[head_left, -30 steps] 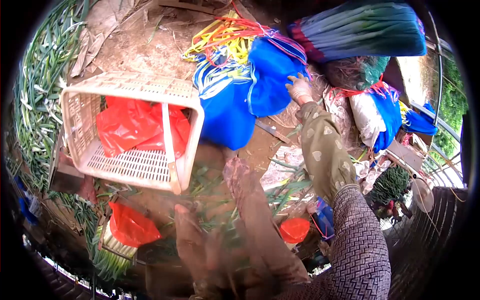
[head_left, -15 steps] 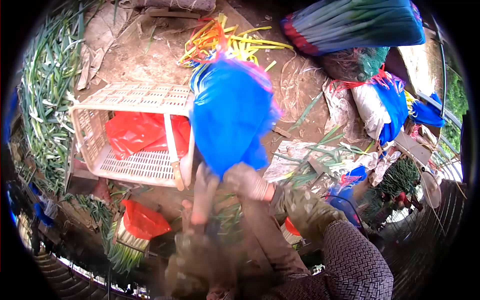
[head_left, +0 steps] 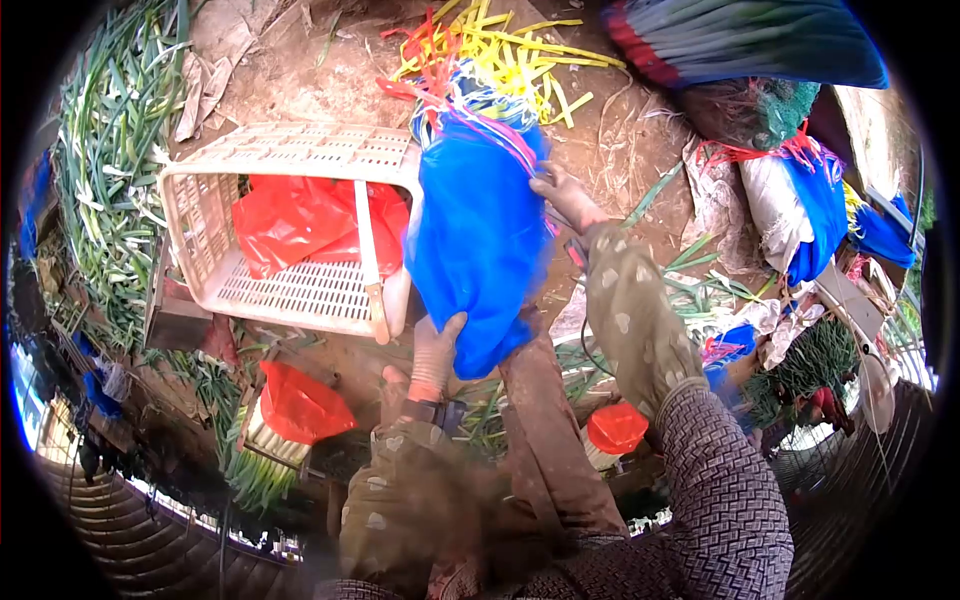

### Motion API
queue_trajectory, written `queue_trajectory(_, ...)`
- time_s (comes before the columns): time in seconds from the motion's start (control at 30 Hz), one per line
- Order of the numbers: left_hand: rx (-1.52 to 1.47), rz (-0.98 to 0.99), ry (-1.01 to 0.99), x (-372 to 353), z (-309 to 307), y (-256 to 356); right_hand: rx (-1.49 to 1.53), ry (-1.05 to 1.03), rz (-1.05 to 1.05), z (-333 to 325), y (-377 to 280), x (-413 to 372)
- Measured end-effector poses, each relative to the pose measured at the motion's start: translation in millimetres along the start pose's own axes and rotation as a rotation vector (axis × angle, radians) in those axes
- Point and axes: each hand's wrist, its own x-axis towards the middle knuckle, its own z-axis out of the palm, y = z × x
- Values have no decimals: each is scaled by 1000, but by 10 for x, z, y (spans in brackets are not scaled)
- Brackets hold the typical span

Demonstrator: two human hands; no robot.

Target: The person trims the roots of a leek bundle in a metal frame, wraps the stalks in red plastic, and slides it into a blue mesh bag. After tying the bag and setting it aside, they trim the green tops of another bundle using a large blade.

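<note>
A blue mesh bag (head_left: 475,230) with a pink and red drawstring end hangs in front of me, beside the crate. My left hand (head_left: 438,350) grips its lower left corner, thumb over the fabric. Higher up, my right hand (head_left: 565,195) is at the bag's right edge near the pink cord, its fingers bent against the edge. Both hands look gloved and dirty. Yellow and red straps (head_left: 500,50) lie just beyond the bag's top.
A pale plastic crate (head_left: 290,145) lies on its side with red plastic (head_left: 315,225) inside. Green onions (head_left: 110,180) are heaped at the left. Filled sacks (head_left: 740,40) stand at the upper right. Red covers (head_left: 300,405) top bundles below.
My right hand has moved from the bag's bottom up to its right edge. My left hand stays at the lower end. The view has shifted slightly.
</note>
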Motion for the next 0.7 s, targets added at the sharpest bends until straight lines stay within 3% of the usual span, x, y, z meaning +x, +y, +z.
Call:
queue_trajectory(0.07,-40,8,-35,-24,-40,9,-443,-247,-8,-35,-192,50)
queue_trajectory(0.1,-8,11,-27,-15,-52,36,-611,-169,-52,2,-272,-8)
queue_trajectory(0.2,127,27,-43,-37,14,106,-508,145,-78,-16,-609,-390)
queue_trajectory(0.23,206,42,-67,-27,45,144,-424,210,9,-98,-820,-566)
queue_trajectory(0.3,477,89,-127,-132,173,358,-643,343,-139,-341,-1169,-912)
queue_trajectory(0.37,865,164,-186,-328,401,663,-687,499,-427,-635,-1488,-1286)
queue_trajectory(0.4,945,328,-72,-451,498,725,-694,561,-556,-770,-1664,-1491)
queue_trajectory(0.47,1082,665,154,-708,723,815,-658,635,-619,-984,-2101,-1941)
queue_trajectory(0.5,1026,521,161,-909,857,1113,-634,612,-629,-1032,-2199,-2062)
queue_trajectory(0.6,319,404,-128,-1102,1019,1309,-568,496,-675,-956,-2332,-2401)
queue_trajectory(0.7,47,238,-185,-1212,1170,1672,-550,305,-733,-603,-2241,-2724)
